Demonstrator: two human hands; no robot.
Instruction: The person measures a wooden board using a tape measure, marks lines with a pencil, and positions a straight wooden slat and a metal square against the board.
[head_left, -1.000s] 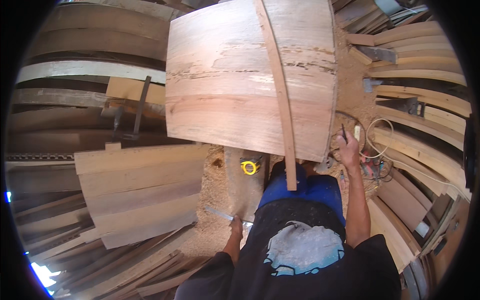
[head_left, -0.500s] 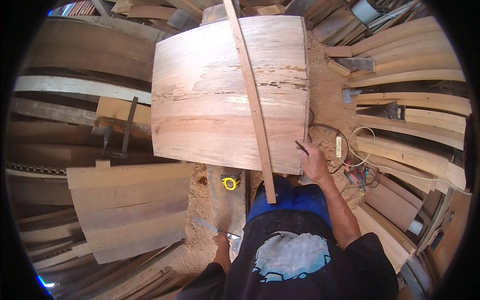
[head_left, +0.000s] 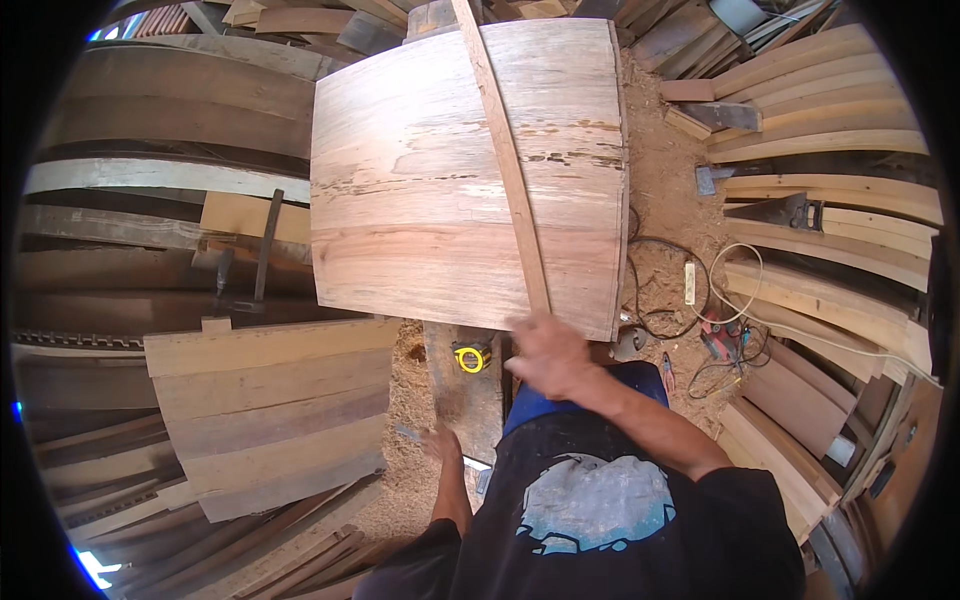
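Note:
A pale wooden panel (head_left: 420,240) with dark, pitted grain lies in front of me, and a long narrow wooden strip (head_left: 508,170) crosses it at a slant. My right hand (head_left: 550,358) is closed around the strip's near end, just past the panel's near edge; its fingers are partly blurred, and no pencil shows. Lower left, my left hand (head_left: 442,445) is open over a metal try square (head_left: 478,473), hiding its middle. The square rests on a worn plank (head_left: 455,395). On the same plank sits a yellow and black tape measure (head_left: 472,358).
A second jointed panel (head_left: 275,410) lies at left, beside a clamp (head_left: 262,260). To the right are pliers (head_left: 668,372), a red power tool (head_left: 720,338), tangled cords, a power strip (head_left: 689,283), a handsaw (head_left: 785,212) and a hammer (head_left: 712,180) among stacked boards. Sawdust covers the floor.
My right hand has moved left from the panel's near right corner onto the strip's end; the dark pencil-like stick it held is out of sight. My left hand has let go of the square and shifted forward.

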